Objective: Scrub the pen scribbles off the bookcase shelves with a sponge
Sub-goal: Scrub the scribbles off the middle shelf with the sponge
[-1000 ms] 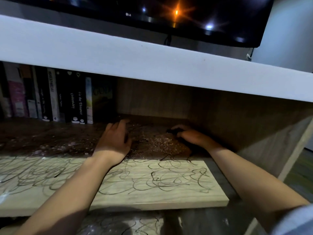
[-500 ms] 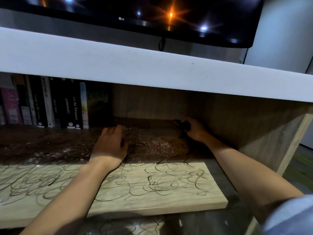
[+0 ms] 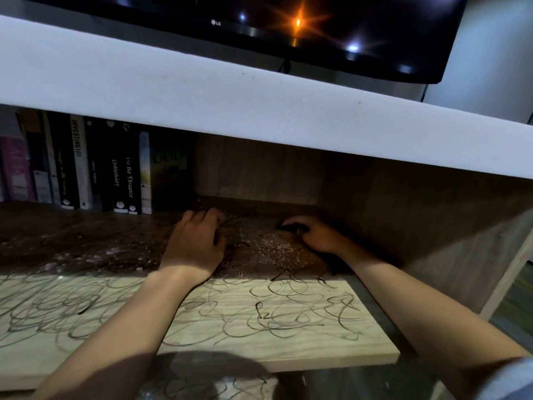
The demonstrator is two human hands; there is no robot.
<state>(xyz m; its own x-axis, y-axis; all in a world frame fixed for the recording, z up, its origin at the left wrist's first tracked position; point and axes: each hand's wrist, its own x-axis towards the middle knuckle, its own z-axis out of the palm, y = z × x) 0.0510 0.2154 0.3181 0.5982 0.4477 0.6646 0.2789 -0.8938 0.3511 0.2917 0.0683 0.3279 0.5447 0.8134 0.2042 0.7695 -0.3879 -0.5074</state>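
Note:
The wooden shelf (image 3: 302, 345) carries black pen scribbles (image 3: 291, 310) over its lit front half. Its shaded back half is wet and speckled with white foam (image 3: 274, 245). My right hand (image 3: 320, 236) reaches deep into the shelf near the right wall and grips a dark sponge (image 3: 290, 227), pressing it onto the board. My left hand (image 3: 196, 245) rests palm down on the wet wood, its fingers loosely bent and holding nothing. Most of the sponge is hidden under my fingers.
A row of upright books (image 3: 86, 168) fills the back left of the shelf. The white top slab (image 3: 230, 99) overhangs the opening, with a television (image 3: 317, 24) above it. The bookcase side panel (image 3: 432, 241) closes off the right. More scribbles mark the lower shelf (image 3: 184, 382).
My right hand slid the sponge to the back corner by the right wall, then came back forward and left onto the board. My left hand stayed planted on the wet wood.

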